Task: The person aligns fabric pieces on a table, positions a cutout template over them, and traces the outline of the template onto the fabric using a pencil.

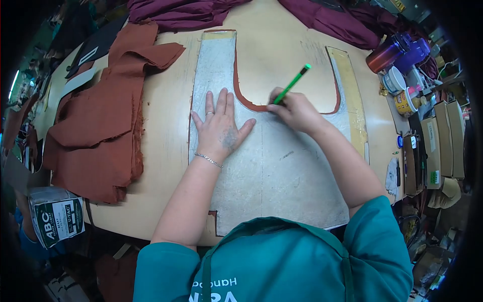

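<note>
Grey pattern template, centre of frame atop rust-brown fabric, appears stiff, light and liable to slide, best held flat-palmed near its cut curve; left hand spread on it, grasping nothing, right hand pinching the green pencil near its lower end.

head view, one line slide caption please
The left hand lies flat on a grey template while the right hand holds a green pencil at its curved edge.

Two hands, one pencil, seemingly two bottles
</note>
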Demonstrator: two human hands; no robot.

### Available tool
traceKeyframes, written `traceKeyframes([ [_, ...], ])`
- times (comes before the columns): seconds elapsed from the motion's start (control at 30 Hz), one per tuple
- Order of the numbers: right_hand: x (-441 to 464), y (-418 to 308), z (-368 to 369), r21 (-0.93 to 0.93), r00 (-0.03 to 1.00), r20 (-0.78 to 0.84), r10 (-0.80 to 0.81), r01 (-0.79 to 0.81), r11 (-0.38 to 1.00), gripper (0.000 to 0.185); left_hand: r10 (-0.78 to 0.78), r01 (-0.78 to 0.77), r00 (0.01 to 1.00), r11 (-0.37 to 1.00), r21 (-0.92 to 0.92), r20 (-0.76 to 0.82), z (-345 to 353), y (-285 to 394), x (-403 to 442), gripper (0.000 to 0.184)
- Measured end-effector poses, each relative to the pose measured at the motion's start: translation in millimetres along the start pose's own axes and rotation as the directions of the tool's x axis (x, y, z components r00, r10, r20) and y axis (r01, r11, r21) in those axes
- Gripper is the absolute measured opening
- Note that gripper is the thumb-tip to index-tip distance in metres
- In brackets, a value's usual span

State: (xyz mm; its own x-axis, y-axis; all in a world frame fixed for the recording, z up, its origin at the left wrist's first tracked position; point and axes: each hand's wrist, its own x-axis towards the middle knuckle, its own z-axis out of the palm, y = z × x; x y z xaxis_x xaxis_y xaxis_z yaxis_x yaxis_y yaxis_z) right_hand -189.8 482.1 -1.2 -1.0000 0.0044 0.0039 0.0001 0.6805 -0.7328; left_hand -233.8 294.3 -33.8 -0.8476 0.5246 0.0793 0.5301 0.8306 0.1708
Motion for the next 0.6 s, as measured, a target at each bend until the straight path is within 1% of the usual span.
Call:
traceKeyframes([
  [0.07, 13.2, -5.7, 19.9, 0.082, 0.999, -0.015, -0.038, 0.039, 0.996, 0.015, -0.004, 0.004, 1.000, 1.000, -0.003, -0.015, 1.2, -2.1, -0.4, 0.078],
  [0.1, 23.2, -8.1, 31.7, 0.040, 0.996, -0.064, -0.062, 0.064, 0.997, 0.019, 0.003, -0.003, 1.000, 1.000, -0.009, -0.020, 1.7, -0.9, -0.4, 0.078],
  [0.13, 33.2, -12.7, 40.6, 0.029, 0.986, -0.130, -0.106, 0.110, 0.993, 0.016, -0.012, 0.012, 1.000, 1.000, -0.007, 0.001, 0.7, 1.1, -1.0, 0.079],
  [0.17, 43.5, -10.8, 51.1, 0.012, 0.966, -0.229, -0.118, 0.124, 0.992, 0.016, -0.018, 0.018, 1.000, 1.000, -0.006, 0.020, -1.6, 2.3, -0.9, 0.079],
  [0.2, 53.2, -11.7, 56.0, -0.016, 0.947, -0.295, -0.126, 0.127, 0.992, 0.017, -0.020, 0.021, 0.999, 1.000, -0.006, 0.040, -3.3, 4.1, -0.1, 0.080],
  [0.23, 61.4, -5.0, 63.5, 0.007, 0.908, -0.372, -0.191, 0.209, 0.978, 0.018, -0.035, 0.035, 0.998, 0.999, -0.002, 0.057, -4.4, 5.7, 1.1, 0.081],
  [0.27, 60.0, -11.7, 59.7, 0.040, 0.938, -0.324, -0.120, 0.140, 0.989, 0.019, -0.030, 0.029, 0.997, 1.000, 0.008, 0.071, -5.8, 7.1, 2.0, 0.081],
  [0.33, 47.0, -13.8, 51.2, 0.014, 0.958, -0.253, -0.137, 0.145, 0.989, 0.019, -0.040, 0.037, 0.994, 0.999, 0.037, 0.097, -8.3, 7.4, 2.0, 0.081],
  [0.43, 19.2, -9.8, 22.4, -0.046, 0.997, -0.018, -0.072, 0.071, 0.996, 0.017, -0.025, 0.021, 0.996, 0.999, 0.047, 0.087, -3.1, 4.6, 1.9, 0.080],
  [0.53, 13.8, -6.5, 7.1, -0.001, 0.999, 0.016, -0.038, 0.038, 0.999, 0.016, -0.030, 0.025, 0.996, 0.998, 0.049, 0.085, -3.1, 3.4, 2.2, 0.080],
  [0.57, 20.2, -5.0, 14.7, -0.012, 0.998, 0.006, -0.060, 0.060, 0.998, 0.018, -0.025, 0.020, 0.996, 0.998, 0.054, 0.090, -3.5, 4.7, 2.6, 0.080],
  [0.6, 20.5, -17.9, 19.1, 0.016, 0.994, -0.027, -0.104, 0.105, 0.994, 0.021, -0.026, 0.020, 0.995, 0.998, 0.056, 0.094, -3.9, 6.0, 2.9, 0.080],
])
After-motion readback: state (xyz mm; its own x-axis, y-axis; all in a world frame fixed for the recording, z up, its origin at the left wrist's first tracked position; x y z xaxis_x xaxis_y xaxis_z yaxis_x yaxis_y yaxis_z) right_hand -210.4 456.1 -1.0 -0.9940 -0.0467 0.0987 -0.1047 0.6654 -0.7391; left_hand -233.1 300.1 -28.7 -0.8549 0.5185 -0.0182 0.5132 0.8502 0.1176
